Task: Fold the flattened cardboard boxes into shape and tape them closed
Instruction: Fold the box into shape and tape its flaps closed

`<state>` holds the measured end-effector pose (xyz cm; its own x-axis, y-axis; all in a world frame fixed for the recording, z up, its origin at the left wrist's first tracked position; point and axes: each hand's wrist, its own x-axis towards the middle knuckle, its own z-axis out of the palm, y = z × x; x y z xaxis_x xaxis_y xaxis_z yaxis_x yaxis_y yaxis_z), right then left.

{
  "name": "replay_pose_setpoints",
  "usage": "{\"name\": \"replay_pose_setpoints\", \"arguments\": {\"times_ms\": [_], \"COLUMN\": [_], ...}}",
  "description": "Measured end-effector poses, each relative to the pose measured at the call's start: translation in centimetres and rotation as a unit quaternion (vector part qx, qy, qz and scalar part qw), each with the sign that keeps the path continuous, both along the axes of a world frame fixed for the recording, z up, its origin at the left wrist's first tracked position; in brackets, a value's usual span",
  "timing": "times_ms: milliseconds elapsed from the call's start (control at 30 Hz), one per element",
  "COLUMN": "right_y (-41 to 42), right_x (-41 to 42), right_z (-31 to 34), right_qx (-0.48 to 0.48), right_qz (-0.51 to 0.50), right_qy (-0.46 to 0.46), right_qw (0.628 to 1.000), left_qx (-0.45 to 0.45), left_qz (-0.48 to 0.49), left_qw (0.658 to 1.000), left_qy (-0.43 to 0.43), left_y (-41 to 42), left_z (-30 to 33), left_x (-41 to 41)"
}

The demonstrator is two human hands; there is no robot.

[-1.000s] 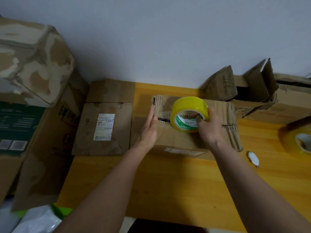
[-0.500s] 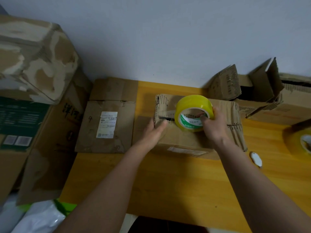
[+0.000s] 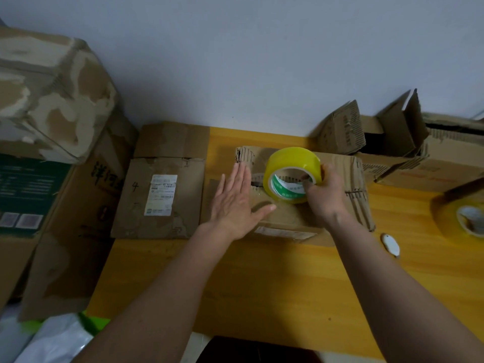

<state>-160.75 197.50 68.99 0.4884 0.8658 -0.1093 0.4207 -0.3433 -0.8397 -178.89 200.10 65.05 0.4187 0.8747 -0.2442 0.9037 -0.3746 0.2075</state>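
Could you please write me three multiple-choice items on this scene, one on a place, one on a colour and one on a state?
1. Where is the flat box with the white label?
A. left of the box being taped
B. right of it
C. on top of it

2. What colour is the held tape roll?
A. red
B. yellow
C. black

3. How is the left hand?
A. clenched round the roll
B. open and flat on the box
C. off the table

Answers: 1 A, the labelled box lies beside the left hand; 2 B, its outer band is bright yellow; 3 B, its fingers are spread on the cardboard, while the right hand grips the roll.
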Motion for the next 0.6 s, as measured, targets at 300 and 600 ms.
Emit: {"name": "replay_pose_setpoints", "arguments": {"times_ms": [300,600], "right_y": [-0.2,-0.8], "right_x": [-0.5,1.0], "right_z": [1.3,2.5], "right_qx": [-0.009,-0.013], "right_qz": [-0.034,-0.015], "right_qy": [-0.055,-0.167], "right_qw": [0.998,0.986], "left_qx": [-0.012,-0.013], "left_qz": [0.0,-0.002], "left_qw": [1.0,0.999], "left_qy": [0.023,0.029], "left_y": [-0.2,-0.2], "left_z": [0.7,0.7], "left_x": [0.4,0.4]}}
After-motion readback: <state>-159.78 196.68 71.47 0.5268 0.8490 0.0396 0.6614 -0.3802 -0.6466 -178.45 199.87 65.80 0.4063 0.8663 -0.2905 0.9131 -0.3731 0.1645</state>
